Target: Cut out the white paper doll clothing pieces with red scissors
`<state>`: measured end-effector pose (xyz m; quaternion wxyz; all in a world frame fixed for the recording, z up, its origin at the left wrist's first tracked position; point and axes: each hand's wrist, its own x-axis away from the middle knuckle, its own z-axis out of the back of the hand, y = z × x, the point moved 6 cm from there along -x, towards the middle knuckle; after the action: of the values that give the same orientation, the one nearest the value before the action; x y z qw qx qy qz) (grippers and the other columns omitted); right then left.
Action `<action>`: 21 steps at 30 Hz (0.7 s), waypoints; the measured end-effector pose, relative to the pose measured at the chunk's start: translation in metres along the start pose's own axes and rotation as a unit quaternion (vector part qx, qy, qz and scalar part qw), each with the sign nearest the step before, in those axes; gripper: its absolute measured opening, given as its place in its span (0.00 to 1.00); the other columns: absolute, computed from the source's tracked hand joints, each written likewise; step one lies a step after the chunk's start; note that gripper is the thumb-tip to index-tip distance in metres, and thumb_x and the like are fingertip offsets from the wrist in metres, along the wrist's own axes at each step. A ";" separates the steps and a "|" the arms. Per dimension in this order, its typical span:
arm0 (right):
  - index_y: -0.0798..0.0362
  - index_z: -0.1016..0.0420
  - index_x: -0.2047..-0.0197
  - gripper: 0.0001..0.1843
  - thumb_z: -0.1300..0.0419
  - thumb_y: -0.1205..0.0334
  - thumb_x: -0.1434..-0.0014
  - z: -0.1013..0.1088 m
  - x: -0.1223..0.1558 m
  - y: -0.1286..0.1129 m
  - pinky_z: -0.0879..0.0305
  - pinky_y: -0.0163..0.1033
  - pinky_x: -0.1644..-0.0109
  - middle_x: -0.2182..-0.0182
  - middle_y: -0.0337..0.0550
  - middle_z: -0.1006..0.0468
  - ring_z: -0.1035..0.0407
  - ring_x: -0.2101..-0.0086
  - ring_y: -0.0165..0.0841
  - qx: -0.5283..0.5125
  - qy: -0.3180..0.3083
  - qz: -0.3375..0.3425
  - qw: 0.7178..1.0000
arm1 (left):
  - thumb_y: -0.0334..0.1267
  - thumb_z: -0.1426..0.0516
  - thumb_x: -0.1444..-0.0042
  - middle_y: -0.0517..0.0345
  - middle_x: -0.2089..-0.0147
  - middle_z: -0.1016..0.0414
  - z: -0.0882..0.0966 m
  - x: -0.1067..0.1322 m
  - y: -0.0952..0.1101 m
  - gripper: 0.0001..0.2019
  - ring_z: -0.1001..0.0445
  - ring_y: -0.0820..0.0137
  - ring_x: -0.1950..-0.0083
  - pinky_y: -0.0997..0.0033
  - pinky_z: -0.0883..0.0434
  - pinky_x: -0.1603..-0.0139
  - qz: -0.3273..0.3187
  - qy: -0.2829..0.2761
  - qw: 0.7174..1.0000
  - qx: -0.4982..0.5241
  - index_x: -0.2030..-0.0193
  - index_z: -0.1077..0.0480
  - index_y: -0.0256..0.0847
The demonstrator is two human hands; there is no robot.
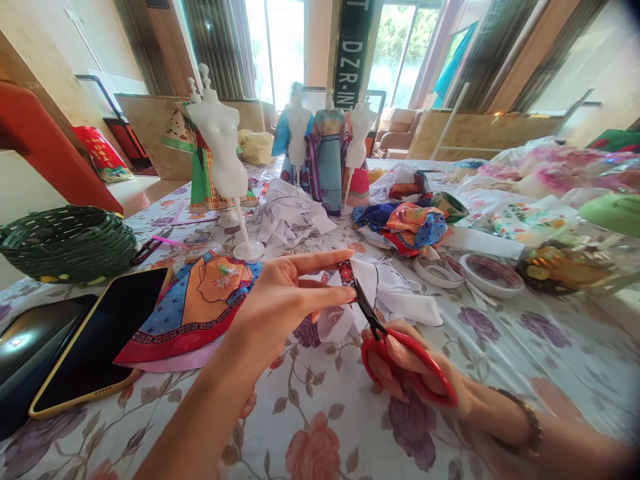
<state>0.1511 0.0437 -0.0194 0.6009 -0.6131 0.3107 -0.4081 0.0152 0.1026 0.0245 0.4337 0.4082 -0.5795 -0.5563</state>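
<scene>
My left hand (295,287) pinches a small piece of patterned fabric (346,273), red and black with a white part beside it. Wrapped through the red handles of a pair of scissors (373,313) are the fingers of my right hand (400,363). The dark blades point up and left, and their tips touch or lie very close to the fabric's edge by my left thumb. White fabric scraps (410,300) lie on the table just behind both hands. A printed blue, orange and red doll garment (210,293) lies flat to the left of my left hand.
A white mannequin (217,133) stands behind the garment; dressed mannequins (327,157) stand farther back. On the left are two phones (105,340) and a green woven basket (67,243). Tape rolls (493,275), colourful cloth (405,223) and plastic bags lie right on the flowered tablecloth (320,447).
</scene>
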 end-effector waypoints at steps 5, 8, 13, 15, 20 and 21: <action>0.49 0.45 0.86 0.32 0.49 0.35 0.41 0.002 -0.005 0.009 0.49 0.41 0.74 0.87 0.36 0.42 0.48 0.82 0.30 -0.010 -0.034 0.021 0.999 | 0.37 0.30 0.59 0.60 0.73 0.23 0.000 0.000 0.001 0.21 0.36 0.77 0.75 0.78 0.46 0.80 -0.001 -0.004 1.000 0.000 0.54 0.20 0.50; 0.49 0.45 0.85 0.31 0.48 0.36 0.42 0.005 -0.006 0.015 0.51 0.40 0.74 0.87 0.35 0.42 0.48 0.82 0.29 -0.015 -0.039 0.020 0.999 | 0.38 0.30 0.58 0.61 0.73 0.23 0.000 -0.001 0.000 0.21 0.37 0.78 0.76 0.80 0.46 0.80 0.001 -0.008 1.000 -0.002 0.54 0.20 0.52; 0.50 0.43 0.84 0.31 0.49 0.36 0.41 0.005 -0.007 0.020 0.51 0.40 0.74 0.86 0.36 0.40 0.48 0.82 0.29 -0.031 -0.043 0.026 0.998 | 0.36 0.30 0.58 0.60 0.73 0.23 0.000 -0.001 0.000 0.20 0.38 0.79 0.76 0.79 0.46 0.79 -0.002 -0.010 1.000 0.003 0.55 0.20 0.52; 0.50 0.43 0.84 0.31 0.48 0.35 0.42 0.006 -0.007 0.022 0.50 0.40 0.74 0.86 0.36 0.41 0.48 0.81 0.30 -0.042 -0.042 0.019 0.998 | 0.36 0.30 0.58 0.60 0.73 0.23 0.000 -0.001 0.001 0.20 0.39 0.78 0.76 0.78 0.46 0.80 -0.003 -0.007 1.000 0.004 0.55 0.20 0.51; 0.50 0.42 0.84 0.32 0.50 0.34 0.40 0.007 -0.006 0.028 0.51 0.41 0.72 0.87 0.36 0.42 0.47 0.80 0.31 -0.043 -0.044 0.000 0.998 | 0.37 0.30 0.59 0.60 0.74 0.24 0.000 -0.001 0.001 0.21 0.38 0.77 0.77 0.77 0.47 0.79 0.002 -0.006 1.000 0.004 0.55 0.20 0.50; 0.50 0.42 0.83 0.32 0.50 0.35 0.39 0.007 -0.005 0.029 0.52 0.41 0.72 0.86 0.36 0.42 0.48 0.79 0.31 -0.041 -0.041 0.001 0.998 | 0.37 0.30 0.59 0.60 0.73 0.24 0.000 -0.001 0.001 0.21 0.39 0.77 0.76 0.77 0.47 0.79 0.003 -0.006 1.000 0.002 0.55 0.20 0.51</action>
<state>0.1582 0.0497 -0.0484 0.5881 -0.6528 0.3027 -0.3692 0.0157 0.1031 0.0258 0.4311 0.4036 -0.5843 -0.5567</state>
